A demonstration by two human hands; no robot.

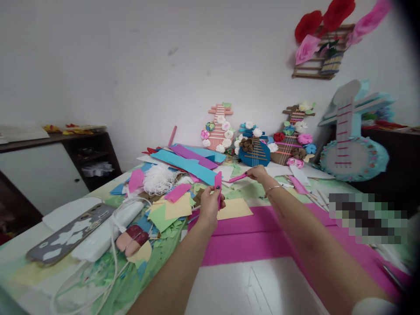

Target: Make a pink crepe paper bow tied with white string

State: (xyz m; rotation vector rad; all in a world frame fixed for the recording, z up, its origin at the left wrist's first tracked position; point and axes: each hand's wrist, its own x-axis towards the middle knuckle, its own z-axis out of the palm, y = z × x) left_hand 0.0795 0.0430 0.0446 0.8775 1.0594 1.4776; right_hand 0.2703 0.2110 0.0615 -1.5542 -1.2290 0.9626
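Lying at the left of the desk (pixel 29 280), a phone (pixel 70 235) in a patterned case; right of it, a two-tone mouse (pixel 133 240), then a heap of white string (pixel 160 178); left hand (pixel 211 203) closed around an upright pink strip (pixel 218 180); cream paper (pixel 234 209) just beyond its fingers; right hand (pixel 257 174), apart from the left, pinches a slanted pink strip (pixel 238 177) by one end; farther right, a pale-blue lute model (pixel 354 159) stands near the wall.

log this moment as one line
left hand: holds upright pink paper strip | right hand: holds slanting pink paper strip | nearby: pale-yellow paper piece, tangled white string
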